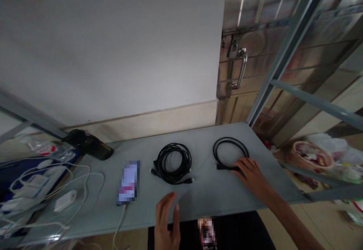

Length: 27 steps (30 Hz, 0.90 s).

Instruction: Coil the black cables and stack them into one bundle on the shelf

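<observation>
A single-loop black cable (216,149) lies at the right of the grey table, with a plug end at its lower left. My right hand (252,176) is on the loop's lower right side, thumb and fingers closed about the cable; part of it is hidden under the hand. Left of it sits a thicker coil of black cable (188,155), wound in several turns, with connector ends sticking out. My left hand (167,219) is just below that coil at the table's front edge, fingers and thumb apart, holding nothing.
A phone (128,182) with a white cord lies on the grey table (204,201). Further left are a white adapter (65,201), tangled white cords, a power strip (42,185) and a dark cylindrical object (89,144). Metal posts (289,53) frame the table; a basket (312,155) stands beyond.
</observation>
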Each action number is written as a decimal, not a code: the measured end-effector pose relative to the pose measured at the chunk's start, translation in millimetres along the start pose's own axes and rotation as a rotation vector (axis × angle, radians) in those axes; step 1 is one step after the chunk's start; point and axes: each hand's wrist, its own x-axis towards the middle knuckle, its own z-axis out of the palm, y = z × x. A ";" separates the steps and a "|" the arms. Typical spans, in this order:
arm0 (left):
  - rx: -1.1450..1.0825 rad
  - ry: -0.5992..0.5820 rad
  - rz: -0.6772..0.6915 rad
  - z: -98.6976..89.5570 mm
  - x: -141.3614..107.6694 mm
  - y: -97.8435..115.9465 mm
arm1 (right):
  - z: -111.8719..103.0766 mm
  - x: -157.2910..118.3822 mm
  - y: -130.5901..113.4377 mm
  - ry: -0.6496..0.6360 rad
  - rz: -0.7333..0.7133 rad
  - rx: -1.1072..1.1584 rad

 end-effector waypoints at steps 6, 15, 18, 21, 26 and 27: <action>0.251 -0.107 0.250 7.6 33.4 -15.1 | 0.3 -21.3 -32.6 0.028 -0.004 0.058; 0.432 -0.203 0.455 -10.9 133.8 -54.2 | -1.5 -25.5 -39.8 0.097 0.062 0.052; 0.355 -0.149 0.385 -2.8 145.6 -63.9 | -2.7 -25.1 -39.6 0.110 0.057 0.064; 0.324 -0.091 0.323 9.1 145.4 -67.6 | -4.2 -25.5 -39.7 0.112 0.061 0.061; 0.359 -0.064 0.330 17.1 140.7 -64.3 | -5.3 -26.3 -40.0 0.062 0.067 0.074; 0.360 -0.051 0.331 16.8 139.6 -61.3 | -4.3 -26.8 -40.1 0.056 0.065 0.067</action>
